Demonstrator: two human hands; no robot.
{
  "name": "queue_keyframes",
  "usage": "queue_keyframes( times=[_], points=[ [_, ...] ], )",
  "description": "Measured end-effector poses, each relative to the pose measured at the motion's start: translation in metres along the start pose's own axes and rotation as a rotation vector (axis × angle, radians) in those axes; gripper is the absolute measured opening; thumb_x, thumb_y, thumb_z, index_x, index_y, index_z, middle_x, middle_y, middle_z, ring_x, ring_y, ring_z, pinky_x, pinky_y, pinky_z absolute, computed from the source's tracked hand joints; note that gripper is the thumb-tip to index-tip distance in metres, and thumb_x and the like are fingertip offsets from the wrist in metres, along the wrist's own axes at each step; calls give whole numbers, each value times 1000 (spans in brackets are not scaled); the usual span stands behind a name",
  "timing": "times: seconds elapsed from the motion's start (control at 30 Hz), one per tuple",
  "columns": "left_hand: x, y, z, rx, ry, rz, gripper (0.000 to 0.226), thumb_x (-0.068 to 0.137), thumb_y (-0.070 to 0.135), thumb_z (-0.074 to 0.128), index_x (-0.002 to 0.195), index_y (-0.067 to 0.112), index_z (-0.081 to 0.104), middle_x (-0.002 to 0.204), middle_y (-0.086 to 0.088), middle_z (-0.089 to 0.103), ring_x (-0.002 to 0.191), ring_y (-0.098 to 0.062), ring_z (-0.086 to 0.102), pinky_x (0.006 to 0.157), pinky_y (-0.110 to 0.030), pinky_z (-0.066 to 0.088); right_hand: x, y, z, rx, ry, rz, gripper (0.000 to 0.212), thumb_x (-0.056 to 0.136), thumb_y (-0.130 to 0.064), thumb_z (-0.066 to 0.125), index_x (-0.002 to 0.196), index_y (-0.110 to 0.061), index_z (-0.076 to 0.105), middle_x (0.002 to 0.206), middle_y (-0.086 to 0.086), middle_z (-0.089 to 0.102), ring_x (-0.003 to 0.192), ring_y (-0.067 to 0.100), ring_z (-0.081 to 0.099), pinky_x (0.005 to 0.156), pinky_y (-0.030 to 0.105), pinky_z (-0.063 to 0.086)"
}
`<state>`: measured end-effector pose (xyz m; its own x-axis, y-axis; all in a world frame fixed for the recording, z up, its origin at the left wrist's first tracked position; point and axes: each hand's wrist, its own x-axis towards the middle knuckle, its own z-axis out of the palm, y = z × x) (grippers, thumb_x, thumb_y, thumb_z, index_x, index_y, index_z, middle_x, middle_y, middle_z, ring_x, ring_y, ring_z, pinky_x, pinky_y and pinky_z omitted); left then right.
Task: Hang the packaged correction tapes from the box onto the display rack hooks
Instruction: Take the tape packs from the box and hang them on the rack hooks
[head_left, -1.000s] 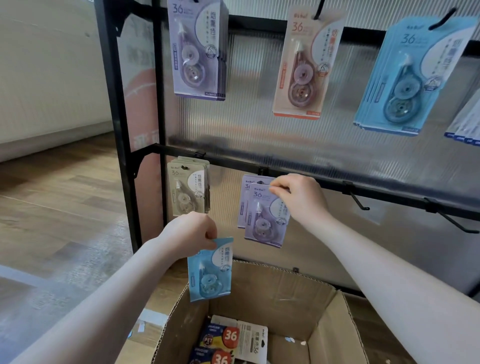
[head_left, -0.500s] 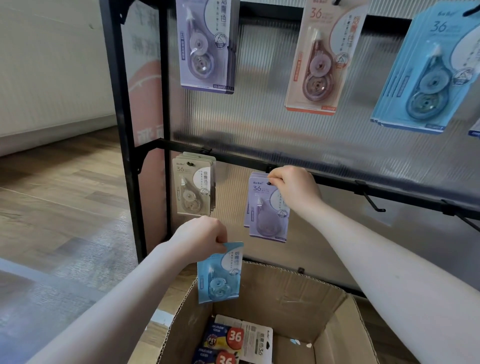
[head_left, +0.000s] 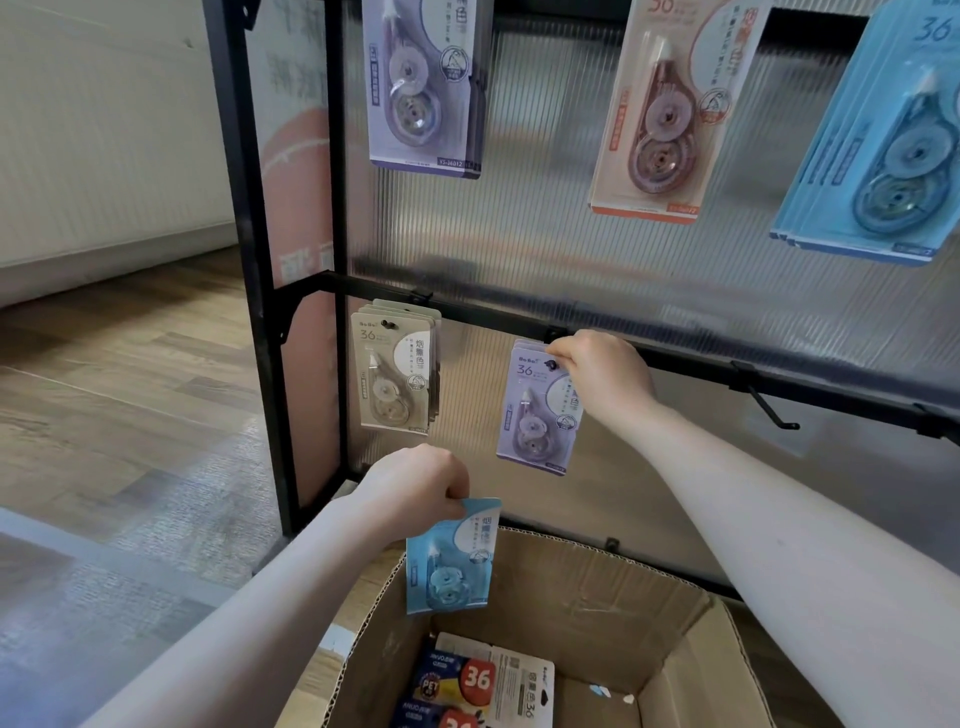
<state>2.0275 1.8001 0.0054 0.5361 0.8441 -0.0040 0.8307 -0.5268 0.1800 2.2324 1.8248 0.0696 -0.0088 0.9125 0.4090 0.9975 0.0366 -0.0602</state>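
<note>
A brown wooden floor (head_left: 119, 374) runs back to a pale wall (head_left: 104, 130) with thin lines on it, a grey mat (head_left: 78, 613) lies on the floor nearer us, and soft light fills the room.

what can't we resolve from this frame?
All head view:
- Whether the purple pack is fully on its hook: the right hand covers the pack's top corner.
- Hang hole of the light blue pack: hidden by the left hand.
- How many packs remain in the box: the bottom edge cuts it off.
- Small print on the hanging packs: blurred.
</note>
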Motion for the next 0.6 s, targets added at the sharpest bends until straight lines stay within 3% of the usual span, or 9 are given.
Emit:
queue_keyframes(
  times=[0.23,0.37,0.6],
  points=[
    [0,-4,3,-7,7,7,17,86,27,59,100,21,66,99,2,64,86,-19,55,66,-25,40,-2,3,4,-14,54,-37,22,95,-14,48,110,-10,63,100,9,56,95,28,50,74,39,45],
    [0,-5,4,0,-8,7,17,87,27,58,101,21,66,98,2,64,80,-17,51,66,-26,41,-4,4,6,-24,68,-37,33,95,-19,50,127,-13,52,116,9,49,109,27,44,84,40,42],
    [-1,-5,5,-13,-16,21,19,87,25,57,103,20,66,101,1,65,89,-20,58,68,-26,44,-5,7,8,-94,37,-24,35,96,-20,46,131,-18,50,118,8,52,110,27,43,90,36,36]
  ],
)
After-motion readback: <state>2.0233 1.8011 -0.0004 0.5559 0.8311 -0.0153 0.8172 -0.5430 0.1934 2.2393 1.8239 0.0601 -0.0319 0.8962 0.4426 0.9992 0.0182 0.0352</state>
